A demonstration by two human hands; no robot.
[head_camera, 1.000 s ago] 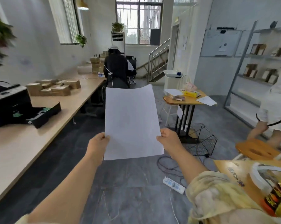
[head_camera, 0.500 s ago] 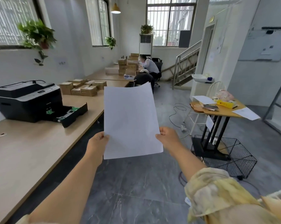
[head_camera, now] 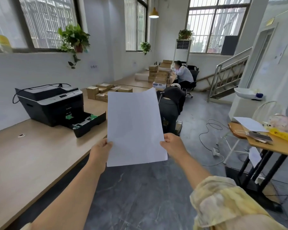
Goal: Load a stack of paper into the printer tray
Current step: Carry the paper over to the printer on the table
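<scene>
I hold a thin stack of white paper upright in front of me over the dark floor. My left hand grips its lower left edge and my right hand grips its lower right edge. A black printer stands on the long wooden table to my left. Its paper tray is pulled out toward the table edge, with green guides showing inside. The paper is to the right of the tray, apart from it.
Cardboard boxes lie on the table behind the printer. One person bends over just behind the paper, and another sits farther back. A small wooden table with papers stands at the right. Cables trail on the floor.
My view has swung left, so the printer and its open tray now sit nearer the middle. Both hands still grip the paper the same way.
</scene>
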